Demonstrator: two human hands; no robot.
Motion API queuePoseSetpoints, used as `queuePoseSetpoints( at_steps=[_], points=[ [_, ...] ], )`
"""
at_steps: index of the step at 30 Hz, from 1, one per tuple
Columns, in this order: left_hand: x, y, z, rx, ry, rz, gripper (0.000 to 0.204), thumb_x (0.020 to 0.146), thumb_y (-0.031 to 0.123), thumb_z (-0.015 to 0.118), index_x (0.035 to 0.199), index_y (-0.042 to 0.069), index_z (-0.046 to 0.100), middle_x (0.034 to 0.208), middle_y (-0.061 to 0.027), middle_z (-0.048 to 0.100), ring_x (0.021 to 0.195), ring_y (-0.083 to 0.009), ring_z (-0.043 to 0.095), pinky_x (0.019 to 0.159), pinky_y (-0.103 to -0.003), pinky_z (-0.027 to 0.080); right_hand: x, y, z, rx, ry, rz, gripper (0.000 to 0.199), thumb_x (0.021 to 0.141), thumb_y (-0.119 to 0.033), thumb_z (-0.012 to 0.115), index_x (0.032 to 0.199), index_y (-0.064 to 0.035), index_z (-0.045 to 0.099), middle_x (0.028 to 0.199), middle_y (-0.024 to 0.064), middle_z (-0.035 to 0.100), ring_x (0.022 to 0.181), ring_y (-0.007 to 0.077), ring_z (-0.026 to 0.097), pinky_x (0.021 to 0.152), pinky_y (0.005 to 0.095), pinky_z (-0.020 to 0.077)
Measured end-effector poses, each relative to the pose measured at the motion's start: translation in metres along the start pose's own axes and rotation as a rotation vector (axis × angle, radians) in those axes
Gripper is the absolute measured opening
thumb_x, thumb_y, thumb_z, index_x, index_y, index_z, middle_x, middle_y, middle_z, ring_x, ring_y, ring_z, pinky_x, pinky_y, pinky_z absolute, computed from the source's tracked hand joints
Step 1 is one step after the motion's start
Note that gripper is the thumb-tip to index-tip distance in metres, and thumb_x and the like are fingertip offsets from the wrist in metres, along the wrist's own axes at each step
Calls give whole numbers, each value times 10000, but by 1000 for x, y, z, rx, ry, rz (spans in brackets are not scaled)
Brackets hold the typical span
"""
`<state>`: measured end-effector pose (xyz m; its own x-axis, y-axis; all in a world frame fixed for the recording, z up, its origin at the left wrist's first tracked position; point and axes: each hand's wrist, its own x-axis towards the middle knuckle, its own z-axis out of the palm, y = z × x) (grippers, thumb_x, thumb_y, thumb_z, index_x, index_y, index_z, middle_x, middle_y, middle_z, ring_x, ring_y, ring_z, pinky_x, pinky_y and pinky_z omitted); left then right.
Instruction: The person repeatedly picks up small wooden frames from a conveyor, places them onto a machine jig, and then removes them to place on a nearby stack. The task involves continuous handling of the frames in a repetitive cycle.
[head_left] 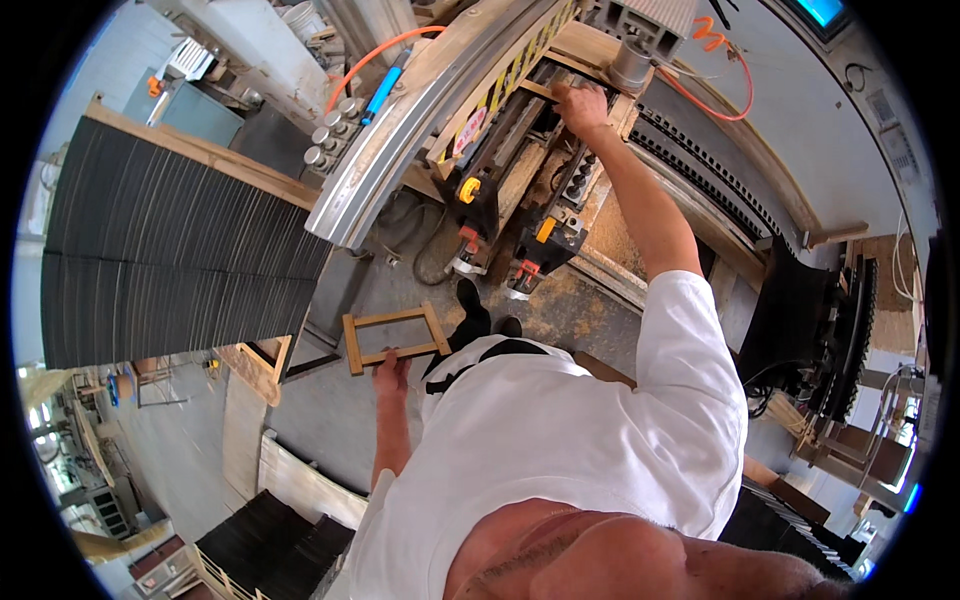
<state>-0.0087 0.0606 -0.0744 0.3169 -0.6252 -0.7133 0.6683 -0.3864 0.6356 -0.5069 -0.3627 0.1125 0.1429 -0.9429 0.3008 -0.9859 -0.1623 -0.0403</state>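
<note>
My left hand is closed on the near rail of a small rectangular wooden frame, holding it over the floor at my left side. With the arm stretched far forward, my right hand is inside a woodworking machine, at the far end of its two long clamping beds. Its fingers are curled, and what they grip is hidden. A pale wooden strip lies just left of those fingers. Yellow knobs and red-and-metal clamp ends sit at the near end of the beds.
A curved metal guard beam with striped tape runs along the machine's left. Beyond it stands a large stack of dark slats. Sawdust lies on the machine. An orange air hose hangs at the far right, above a black toothed rail.
</note>
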Motion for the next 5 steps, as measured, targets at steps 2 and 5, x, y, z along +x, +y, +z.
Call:
queuePoseSetpoints(
  at_steps=[2, 5],
  points=[
    [-6, 2, -22, -54, 41, 27, 301, 896, 119, 627, 1187, 85, 560, 1071, -49, 622, 965, -223, 618, 848, -406, 517, 2, -1, 0, 2, -50, 16, 308, 810, -246, 693, 1107, -218, 619, 907, 75, 696, 959, 264, 632, 870, 434, 395],
    [-13, 9, -59, -51, 74, 79, 335, 895, 164, 647, 1209, 88, 557, 1074, -57, 622, 994, -230, 610, 861, -412, 515, 9, -18, 2, 0, -97, 10, 309, 817, -255, 692, 1112, -203, 616, 933, 81, 701, 976, 267, 636, 894, 436, 392]
  ],
)
